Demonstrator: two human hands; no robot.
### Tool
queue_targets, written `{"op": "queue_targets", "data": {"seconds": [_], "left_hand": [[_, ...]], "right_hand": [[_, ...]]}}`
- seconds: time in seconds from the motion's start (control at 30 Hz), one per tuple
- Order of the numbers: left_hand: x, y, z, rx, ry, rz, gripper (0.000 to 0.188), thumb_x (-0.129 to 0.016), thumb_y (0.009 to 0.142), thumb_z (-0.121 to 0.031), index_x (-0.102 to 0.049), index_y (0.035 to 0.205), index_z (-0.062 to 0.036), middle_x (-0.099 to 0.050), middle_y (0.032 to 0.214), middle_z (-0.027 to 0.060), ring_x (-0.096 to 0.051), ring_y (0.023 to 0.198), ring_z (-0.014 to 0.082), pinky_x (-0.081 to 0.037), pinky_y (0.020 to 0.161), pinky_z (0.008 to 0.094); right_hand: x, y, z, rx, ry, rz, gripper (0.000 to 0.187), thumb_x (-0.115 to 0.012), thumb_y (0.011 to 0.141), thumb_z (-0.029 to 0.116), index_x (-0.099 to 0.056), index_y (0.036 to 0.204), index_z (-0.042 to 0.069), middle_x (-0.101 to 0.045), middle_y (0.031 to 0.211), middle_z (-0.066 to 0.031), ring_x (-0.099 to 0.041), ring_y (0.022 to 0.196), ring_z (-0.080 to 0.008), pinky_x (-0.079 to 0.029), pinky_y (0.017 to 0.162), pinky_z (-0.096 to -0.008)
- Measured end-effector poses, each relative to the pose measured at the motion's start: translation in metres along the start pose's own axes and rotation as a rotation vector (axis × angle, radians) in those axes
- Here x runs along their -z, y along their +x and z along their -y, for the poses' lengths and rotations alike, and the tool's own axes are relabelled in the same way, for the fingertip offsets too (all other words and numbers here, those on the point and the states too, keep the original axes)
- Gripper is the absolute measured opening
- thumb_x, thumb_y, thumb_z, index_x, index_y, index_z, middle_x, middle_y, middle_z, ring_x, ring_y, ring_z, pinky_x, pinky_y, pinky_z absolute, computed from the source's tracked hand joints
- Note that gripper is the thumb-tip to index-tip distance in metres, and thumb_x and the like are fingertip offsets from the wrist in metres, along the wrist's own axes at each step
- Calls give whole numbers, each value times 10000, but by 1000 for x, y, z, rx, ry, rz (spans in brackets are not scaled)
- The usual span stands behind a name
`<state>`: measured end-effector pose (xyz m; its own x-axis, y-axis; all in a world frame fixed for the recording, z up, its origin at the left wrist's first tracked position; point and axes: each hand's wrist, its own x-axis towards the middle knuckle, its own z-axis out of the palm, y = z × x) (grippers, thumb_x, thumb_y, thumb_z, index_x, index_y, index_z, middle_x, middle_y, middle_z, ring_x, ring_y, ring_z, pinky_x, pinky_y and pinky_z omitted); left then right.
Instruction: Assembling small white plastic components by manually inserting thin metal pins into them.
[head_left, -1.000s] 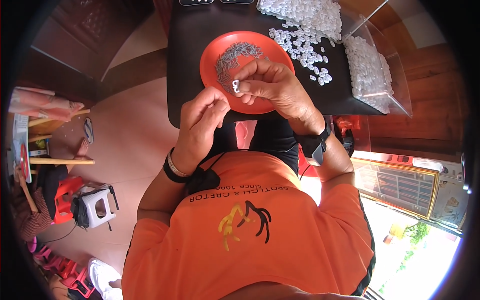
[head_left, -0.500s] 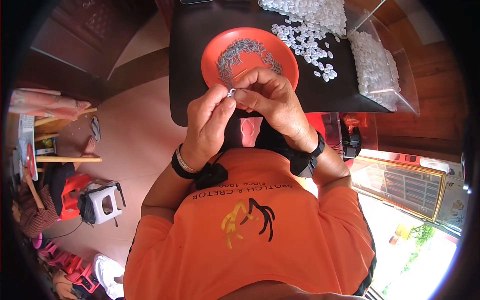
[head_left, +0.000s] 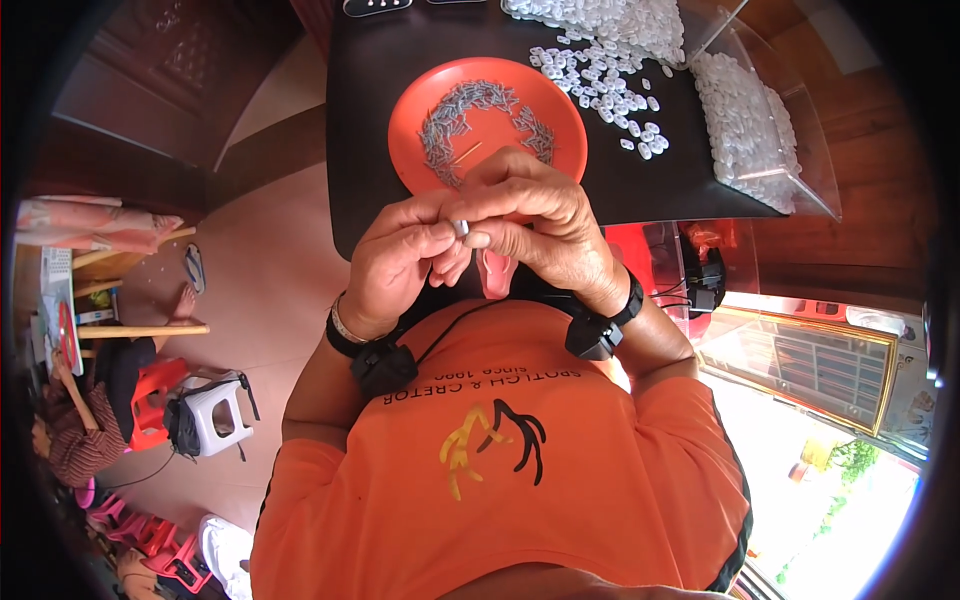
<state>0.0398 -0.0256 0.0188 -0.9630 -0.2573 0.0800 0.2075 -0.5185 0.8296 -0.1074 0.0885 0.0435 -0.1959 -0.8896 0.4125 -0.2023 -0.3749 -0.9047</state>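
Both hands meet just in front of the near rim of an orange-red plate [head_left: 567, 118]. My left hand [head_left: 392, 262] pinches a small white plastic piece [head_left: 461, 227] between thumb and fingers. From the other side, the thumb and forefinger of my right hand [head_left: 545, 225] close on the same piece; whether a grey pin is in it, I cannot make out. Many small grey pins [head_left: 440, 128], perhaps screws or plugs, lie in a ring on the plate. A thin wooden stick [head_left: 467, 153] rests among them.
On the black table [head_left: 375, 110], loose white oval pieces [head_left: 612, 97] spread right of the plate. Clear bags of such pieces stand behind them [head_left: 640, 28] and at the right [head_left: 742, 120]. Far left, a person [head_left: 95, 435] sits near a white stool [head_left: 222, 413].
Both hands have come down toward my body and away from the plate, still gripping the small white piece. The fingers of my right hand now curl further over it.
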Motion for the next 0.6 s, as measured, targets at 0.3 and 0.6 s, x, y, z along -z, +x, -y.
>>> {"op": "queue_targets", "data": {"seconds": [0.3,0.6], "left_hand": [[-1,-2,-2,-55,402,-97,297,-458,922,-277,-486,770,-23,-438,615,3,-393,545,75,-319,502,218],[5,-1,0,17,406,-45,315,-449,906,-284,-511,767,-8,-482,607,23,-421,531,82,-325,487,218]], "right_hand": [[5,-2,7,-31,-337,1,135,-743,742,80,-619,788,55,-580,716,-19,-605,648,-153,-472,570,-268],[2,-2,6,121,-508,-36,174,-771,689,125,-643,796,73,-601,738,-26,-627,650,-188,-495,541,-298]]}}
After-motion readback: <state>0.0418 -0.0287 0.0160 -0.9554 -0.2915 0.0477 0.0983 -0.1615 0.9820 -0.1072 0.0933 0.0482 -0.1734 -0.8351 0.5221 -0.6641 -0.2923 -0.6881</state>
